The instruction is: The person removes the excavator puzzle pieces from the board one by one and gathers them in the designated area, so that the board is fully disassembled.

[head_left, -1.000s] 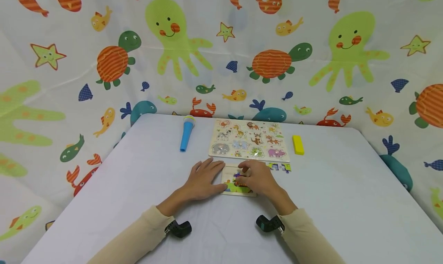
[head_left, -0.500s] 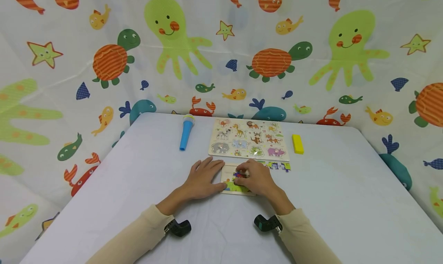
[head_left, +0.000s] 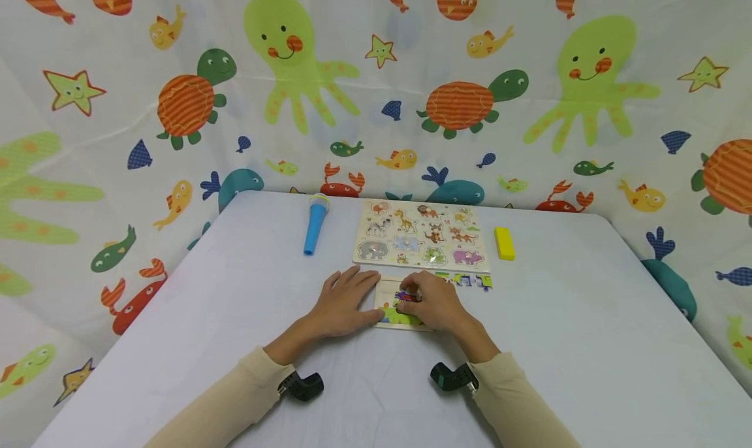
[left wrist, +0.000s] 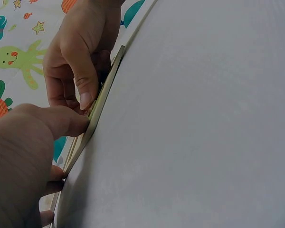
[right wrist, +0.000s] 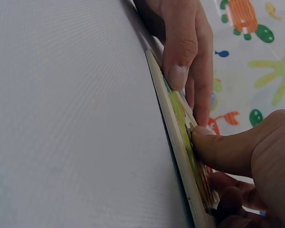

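A small wooden jigsaw board [head_left: 384, 290] with a pale rim and a green lower picture lies between my hands. My left hand [head_left: 343, 307] rests at its left side, fingers straight, with the thumb pressing the lower left corner. On the right, my right hand [head_left: 437, 302] has thumb and fingers curled around a colourful puzzle piece [head_left: 405, 298], low over the board's picture. In the right wrist view the right thumb [right wrist: 223, 149] presses down at the board's picture, and the fingers hide part of it. Loose puzzle pieces [head_left: 467, 281] lie just behind the right hand.
Behind the small board lies a large animal peg puzzle [head_left: 420, 236]. A blue toy microphone [head_left: 316, 226] is to its left and a yellow block [head_left: 504, 243] to its right. The white table [head_left: 587, 343] ends at a sea-animal curtain [head_left: 376, 121].
My right hand has shifted slightly left with the puzzle piece, uncovering more of the loose pieces behind it. My left hand stays in place on the board.
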Available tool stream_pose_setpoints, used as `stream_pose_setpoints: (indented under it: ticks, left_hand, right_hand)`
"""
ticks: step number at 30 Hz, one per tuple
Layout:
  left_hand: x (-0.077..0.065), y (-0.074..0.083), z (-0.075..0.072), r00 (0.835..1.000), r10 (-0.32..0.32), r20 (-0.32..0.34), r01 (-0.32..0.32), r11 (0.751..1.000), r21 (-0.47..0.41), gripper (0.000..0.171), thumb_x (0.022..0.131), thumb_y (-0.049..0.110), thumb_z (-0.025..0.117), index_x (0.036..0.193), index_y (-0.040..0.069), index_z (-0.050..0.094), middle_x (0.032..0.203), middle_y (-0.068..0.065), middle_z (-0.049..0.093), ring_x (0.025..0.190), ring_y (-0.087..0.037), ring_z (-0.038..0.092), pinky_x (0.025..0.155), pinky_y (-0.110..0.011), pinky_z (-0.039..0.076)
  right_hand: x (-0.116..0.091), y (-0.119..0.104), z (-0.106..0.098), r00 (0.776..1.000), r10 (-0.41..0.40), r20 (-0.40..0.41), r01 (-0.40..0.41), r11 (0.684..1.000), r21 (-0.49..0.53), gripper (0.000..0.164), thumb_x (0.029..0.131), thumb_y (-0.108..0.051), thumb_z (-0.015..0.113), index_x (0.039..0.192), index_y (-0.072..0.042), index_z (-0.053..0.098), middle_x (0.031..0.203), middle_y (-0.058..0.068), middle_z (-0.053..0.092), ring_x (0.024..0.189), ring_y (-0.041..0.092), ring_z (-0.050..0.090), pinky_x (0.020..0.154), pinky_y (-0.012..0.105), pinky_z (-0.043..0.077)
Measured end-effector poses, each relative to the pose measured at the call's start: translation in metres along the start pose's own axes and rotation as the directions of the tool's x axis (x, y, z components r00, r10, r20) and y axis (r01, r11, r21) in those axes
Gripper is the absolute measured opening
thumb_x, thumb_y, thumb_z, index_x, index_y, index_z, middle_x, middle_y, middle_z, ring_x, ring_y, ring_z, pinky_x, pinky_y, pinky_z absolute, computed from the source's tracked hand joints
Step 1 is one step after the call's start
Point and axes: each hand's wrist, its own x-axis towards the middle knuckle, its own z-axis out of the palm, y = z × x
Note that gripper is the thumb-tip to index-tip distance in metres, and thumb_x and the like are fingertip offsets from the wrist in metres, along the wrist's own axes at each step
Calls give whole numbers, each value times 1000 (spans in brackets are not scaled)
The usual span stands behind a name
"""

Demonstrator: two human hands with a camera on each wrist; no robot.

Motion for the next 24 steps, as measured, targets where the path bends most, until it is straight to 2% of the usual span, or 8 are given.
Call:
stream_pose_setpoints:
  ticks: [16, 24]
  left_hand:
    - [0, -2, 2, 1000, 6, -11, -6, 1000, -1, 76, 92, 55, 62, 155, 17, 44, 160, -2, 41, 154, -32, 19, 121, -60, 11]
    - [0, -2, 3, 1000, 4, -11, -4, 1000, -6, 76, 93, 55, 62, 155, 17, 43, 160, -1, 41, 154, -32, 19, 121, -60, 11]
  right_hand:
    - [-2, -2, 1, 999, -16, -31, 18, 999, 52, 33, 83, -23, 85, 108, -18, 65, 91, -8, 63, 75, 13, 50, 69, 32, 41]
    - [-4, -2, 1, 999, -18, -44, 24, 992, 122, 25, 88, -16, 80, 108, -17, 66, 88, -7, 61, 67, 13, 51, 63, 30, 42]
